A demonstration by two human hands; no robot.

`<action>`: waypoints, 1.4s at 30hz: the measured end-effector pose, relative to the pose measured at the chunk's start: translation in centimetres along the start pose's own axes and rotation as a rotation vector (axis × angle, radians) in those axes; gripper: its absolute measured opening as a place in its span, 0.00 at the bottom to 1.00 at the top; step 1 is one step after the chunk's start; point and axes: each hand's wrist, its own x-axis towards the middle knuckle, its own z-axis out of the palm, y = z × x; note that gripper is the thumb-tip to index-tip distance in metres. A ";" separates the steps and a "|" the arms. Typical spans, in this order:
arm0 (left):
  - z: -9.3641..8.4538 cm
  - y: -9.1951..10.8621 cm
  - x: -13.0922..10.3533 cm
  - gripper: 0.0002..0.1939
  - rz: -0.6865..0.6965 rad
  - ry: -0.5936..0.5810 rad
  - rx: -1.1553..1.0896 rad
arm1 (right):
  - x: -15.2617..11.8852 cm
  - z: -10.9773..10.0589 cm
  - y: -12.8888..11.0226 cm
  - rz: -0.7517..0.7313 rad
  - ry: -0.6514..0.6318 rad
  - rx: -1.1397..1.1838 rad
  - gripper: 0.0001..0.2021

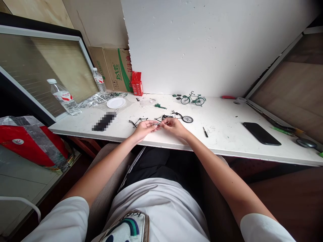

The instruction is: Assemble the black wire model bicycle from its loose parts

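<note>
My left hand [144, 129] and my right hand [174, 126] meet near the table's front edge. Between their fingertips is a small pale green part [156, 124], pinched from both sides; its shape is too small to tell. Just behind my right hand lie black model bicycle parts with a spoked wheel [187, 119]. Another thin black frame piece [137, 121] rests behind my left hand. A green piece [159, 106] lies farther back. Beyond it a green model bicycle [193, 99] stands upright.
On the left are two water bottles [66, 99], a white round lid [116, 103], part frames and a pixelated dark object [104, 121]. A cardboard box [113, 69] and red box [137, 83] stand behind. A small black-handled tool [205, 132] and a phone [261, 133] lie right.
</note>
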 end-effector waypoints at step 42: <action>0.3 0.3 -0.2 0.22 0.050 -0.028 0.014 | -0.1 0.2 0.9 -0.057 0.116 -0.150 0.14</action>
